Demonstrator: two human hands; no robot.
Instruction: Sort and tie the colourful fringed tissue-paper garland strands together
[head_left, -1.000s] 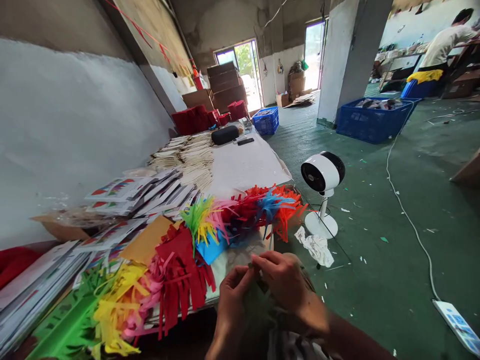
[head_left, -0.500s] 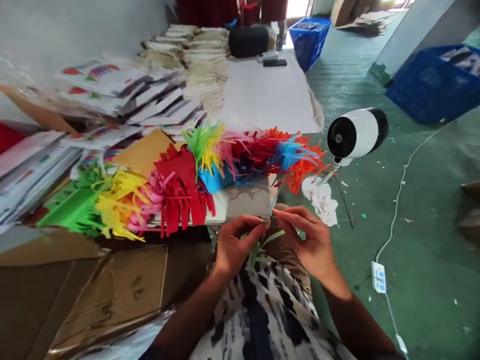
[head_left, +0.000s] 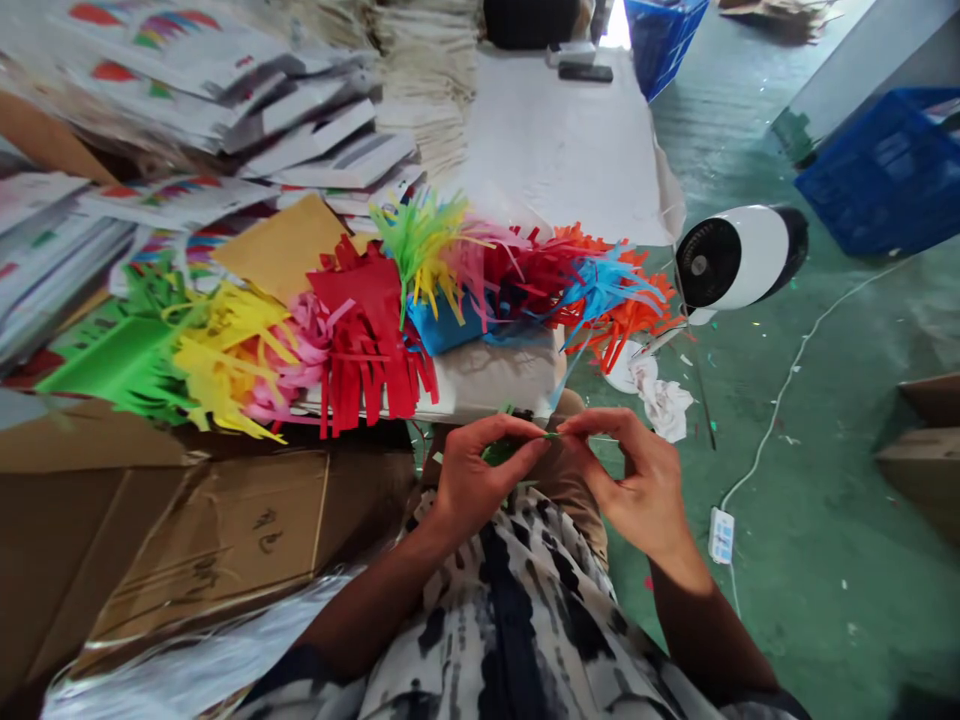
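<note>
Above my lap, my left hand (head_left: 487,470) and my right hand (head_left: 634,475) meet fingertip to fingertip. Between them they pinch a thin strip of green paper (head_left: 552,436). More green fringe shows partly behind my left fingers; most of it is hidden. Just beyond the hands, fringed paper tassels lie along the table edge: green (head_left: 112,370), yellow (head_left: 229,355), pink (head_left: 300,345), red (head_left: 371,330), blue (head_left: 604,280) and orange (head_left: 637,315). A light-green and yellow tassel (head_left: 424,240) rests behind the red one.
Stacks of printed white packets (head_left: 315,140) cover the table's left side. Cardboard boxes (head_left: 247,540) stand below at left. To the right are a white and black fan (head_left: 739,258), a blue crate (head_left: 881,170) and a power strip (head_left: 721,536) on the green floor.
My view has tipped downward, so the table contents sit higher in the picture. My fingertips have come together on the green strip; the pale green strip beneath them no longer shows.
</note>
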